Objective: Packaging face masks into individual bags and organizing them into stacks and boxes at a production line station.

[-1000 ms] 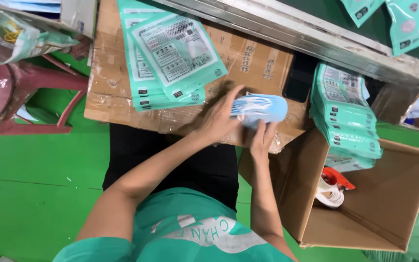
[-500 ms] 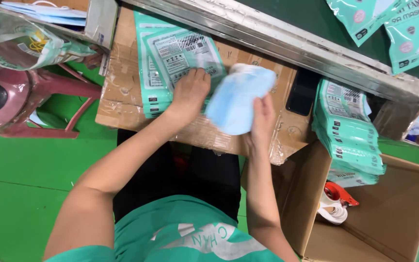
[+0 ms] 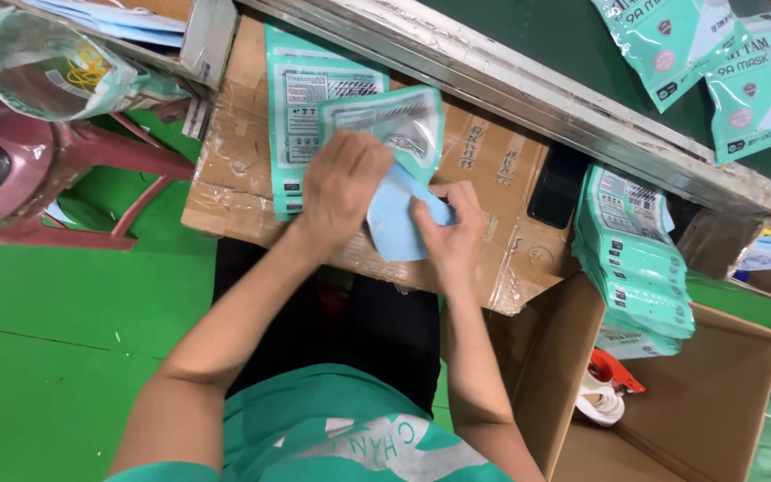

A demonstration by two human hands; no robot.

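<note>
My left hand (image 3: pixel 343 183) grips the lower edge of a teal plastic pouch (image 3: pixel 399 120) lifted off a stack of flat teal pouches (image 3: pixel 301 98). My right hand (image 3: pixel 450 230) pinches a bundle of light blue face masks (image 3: pixel 394 223), whose upper end goes into the pouch's open mouth. Both hands work over a taped cardboard board (image 3: pixel 493 178) lying on my lap.
A pile of filled teal pouches (image 3: pixel 631 254) rests at the board's right end beside a black phone (image 3: pixel 557 186). An open cardboard box (image 3: pixel 716 402) holding a tape dispenser (image 3: pixel 604 388) stands at the lower right. A metal-edged conveyor (image 3: pixel 582 120) carries more pouches. A pink stool (image 3: pixel 37 178) stands at the left.
The left hand has picked one pouch off the stack and lifted it. The right hand has brought the blue masks down and to the left, into the pouch's mouth.
</note>
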